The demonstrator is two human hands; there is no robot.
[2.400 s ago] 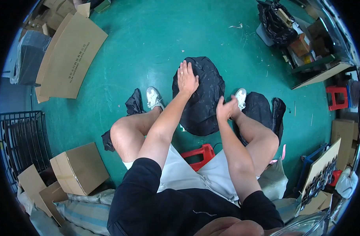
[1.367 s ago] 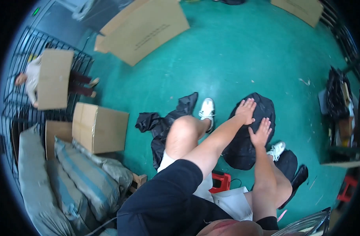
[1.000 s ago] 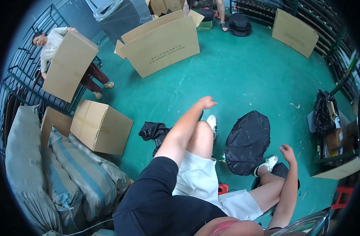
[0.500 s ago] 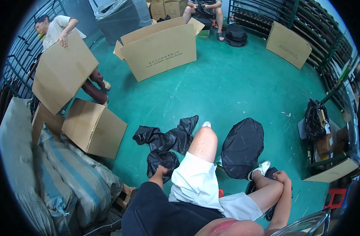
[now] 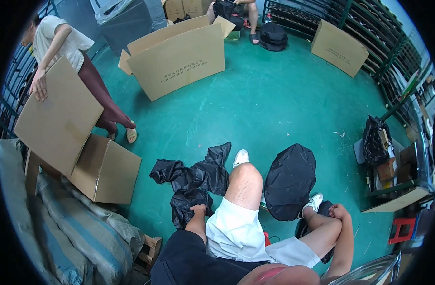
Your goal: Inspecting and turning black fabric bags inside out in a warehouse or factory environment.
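Left hand grabbing a black bag on the floor

The left hand [image 5: 198, 209] is curled shut on a crumpled black bag [image 5: 186, 209] lying on the green floor [image 5: 274, 109], left of the bare knee [image 5: 246, 178]. The right hand [image 5: 338, 211] is loosely fisted, resting by the right knee, near a flat black bundle [image 5: 291, 180]. 1 cardboard box [image 5: 105, 168] stands further left.

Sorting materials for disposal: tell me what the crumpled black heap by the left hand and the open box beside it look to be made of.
Black heap: seemingly thin plastic film or light synthetic cloth, given its soft crumples and faint sheen; I can't tell which. The left hand has a grip on its near edge. Open box: plain brown corrugated cardboard, matte, with stiff flat panels and folded flaps.
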